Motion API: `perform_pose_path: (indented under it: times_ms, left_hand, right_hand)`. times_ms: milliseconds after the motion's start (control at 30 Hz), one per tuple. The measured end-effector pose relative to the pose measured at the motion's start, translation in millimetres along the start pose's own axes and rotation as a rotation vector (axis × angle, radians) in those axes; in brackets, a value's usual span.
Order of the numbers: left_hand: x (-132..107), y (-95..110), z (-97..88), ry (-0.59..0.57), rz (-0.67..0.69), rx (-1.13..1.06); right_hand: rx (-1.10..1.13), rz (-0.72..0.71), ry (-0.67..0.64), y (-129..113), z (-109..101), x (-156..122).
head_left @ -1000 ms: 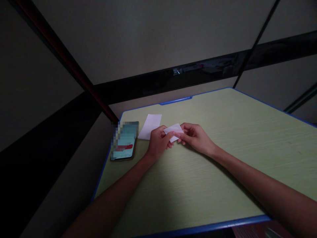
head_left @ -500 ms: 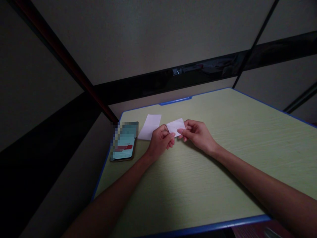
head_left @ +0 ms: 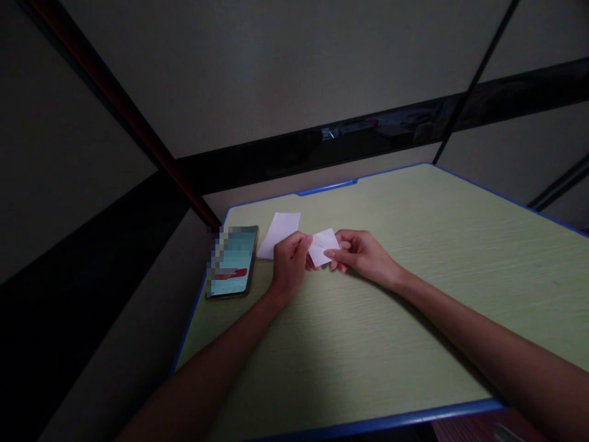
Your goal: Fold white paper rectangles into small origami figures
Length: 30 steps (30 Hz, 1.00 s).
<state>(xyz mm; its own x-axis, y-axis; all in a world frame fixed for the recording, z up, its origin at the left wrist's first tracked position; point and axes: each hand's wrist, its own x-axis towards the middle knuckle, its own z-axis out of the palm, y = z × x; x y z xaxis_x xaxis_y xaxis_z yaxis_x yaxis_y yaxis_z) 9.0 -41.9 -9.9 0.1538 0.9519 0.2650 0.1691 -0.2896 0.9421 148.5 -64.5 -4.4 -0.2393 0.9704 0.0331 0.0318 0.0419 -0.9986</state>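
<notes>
A small piece of folded white paper [head_left: 324, 242] is held between my two hands above the table, with crease lines on its face. My left hand [head_left: 291, 261] pinches its left edge, thumb on top and fingers curled behind. On the other side, my right hand [head_left: 361, 255] grips the right edge, its thumb lying across the front. Beyond my left hand, a larger sheet of white paper [head_left: 280, 228] lies on the table, partly covered by that hand.
A phone [head_left: 232, 264] with a lit screen rests at the table's left edge, its picture partly pixelated. The pale wood-grain table [head_left: 414, 307] has a blue rim. Behind it stand grey panels [head_left: 294, 73] with a glossy black band.
The folded paper has turned slightly and come a little lower. My left thumb has shifted up to the paper's upper left edge. The larger sheet and phone have stayed in place.
</notes>
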Motion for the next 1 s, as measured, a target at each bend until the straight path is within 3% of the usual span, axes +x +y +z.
perform_pose_path:
  times_ms: [300,600,833,1000]
  left_hand:
    - [3.5,-3.8,1.7,-0.089,-0.070,-0.111]
    - [7.3,-14.9,0.0,-0.067,-0.110,-0.300]
    - [4.2,-9.9,1.3,-0.199,-0.104,-0.148]
    - [4.2,-8.4,1.5,-0.213,-0.085,-0.087]
  right_hand:
    - [0.023,-0.027,-0.033,5.3,-2.1,0.7]
    - [0.023,-0.182,-0.031,7.9,-5.9,2.7]
    - [0.063,-0.310,0.036,8.9,-5.5,1.7]
    - [-0.032,-0.279,0.049,10.0,-7.3,2.1]
